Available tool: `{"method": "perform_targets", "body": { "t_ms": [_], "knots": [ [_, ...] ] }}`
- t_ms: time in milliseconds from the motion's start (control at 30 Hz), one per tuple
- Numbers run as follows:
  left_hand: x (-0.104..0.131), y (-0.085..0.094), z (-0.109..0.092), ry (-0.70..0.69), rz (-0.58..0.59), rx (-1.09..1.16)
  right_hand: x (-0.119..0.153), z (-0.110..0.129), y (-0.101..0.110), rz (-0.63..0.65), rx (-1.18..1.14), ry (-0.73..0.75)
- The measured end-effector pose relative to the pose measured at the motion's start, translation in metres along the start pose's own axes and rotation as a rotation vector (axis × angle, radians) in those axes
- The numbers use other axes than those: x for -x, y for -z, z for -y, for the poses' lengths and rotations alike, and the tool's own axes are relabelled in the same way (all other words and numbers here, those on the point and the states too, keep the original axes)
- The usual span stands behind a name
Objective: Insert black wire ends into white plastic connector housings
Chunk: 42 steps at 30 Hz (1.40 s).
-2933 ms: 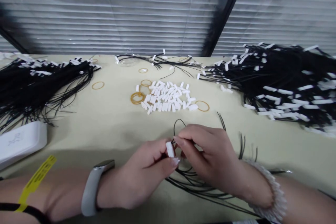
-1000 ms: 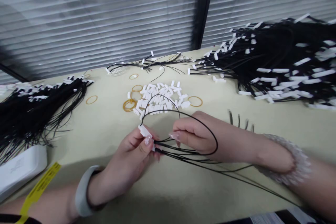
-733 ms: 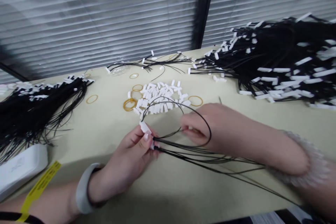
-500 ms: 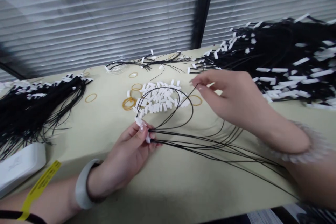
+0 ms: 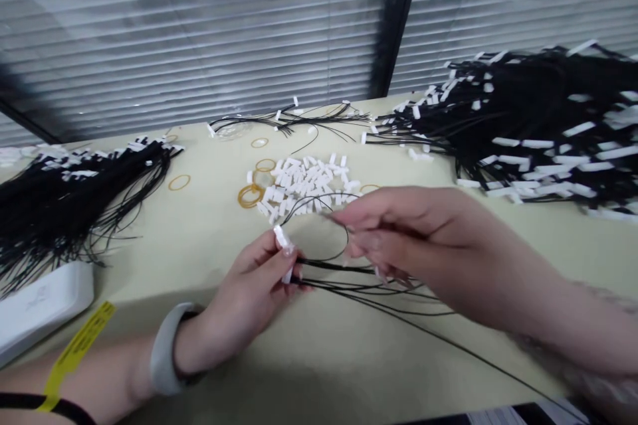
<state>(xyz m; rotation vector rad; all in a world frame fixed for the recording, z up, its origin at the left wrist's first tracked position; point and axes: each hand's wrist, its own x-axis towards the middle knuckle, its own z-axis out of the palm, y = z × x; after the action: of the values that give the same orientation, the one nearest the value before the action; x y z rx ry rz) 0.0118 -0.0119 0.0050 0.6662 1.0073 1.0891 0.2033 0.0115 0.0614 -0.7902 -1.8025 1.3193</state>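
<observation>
My left hand (image 5: 252,289) pinches a white plastic connector (image 5: 283,239) between thumb and fingers. Several thin black wires (image 5: 389,309) run out of it to the right, and a couple curve up from its top end in loops. My right hand (image 5: 438,252), slightly blurred, is closed on black wire to the right of the connector; its fingers hide the exact grip and the wire's tip. Just beyond both hands lies a heap of small white connectors (image 5: 312,179).
Bundles of black wires with white connectors lie left (image 5: 100,192) and right (image 5: 538,106), with a few loose wires (image 5: 319,118) at the back. Rubber bands (image 5: 250,196) sit beside the heap. A white box (image 5: 47,305) stands at left; blinds (image 5: 224,33) hang behind the table.
My right hand has come down and closer to the connector, drawing the wire loop smaller. The left hand still holds the connector, and the view has shifted slightly.
</observation>
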Motion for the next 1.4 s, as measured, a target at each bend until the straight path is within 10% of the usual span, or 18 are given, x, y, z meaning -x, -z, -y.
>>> {"method": "perform_targets", "body": {
  "t_ms": [233, 1400],
  "knots": [
    [0.003, 0.007, 0.002, 0.043, 0.166, -0.119, -0.011, -0.023, -0.006, -0.110, 0.545, 0.021],
    [0.008, 0.009, 0.002, -0.001, 0.299, -0.440, -0.010, -0.029, -0.015, -0.012, 0.708, 0.228]
  ]
}}
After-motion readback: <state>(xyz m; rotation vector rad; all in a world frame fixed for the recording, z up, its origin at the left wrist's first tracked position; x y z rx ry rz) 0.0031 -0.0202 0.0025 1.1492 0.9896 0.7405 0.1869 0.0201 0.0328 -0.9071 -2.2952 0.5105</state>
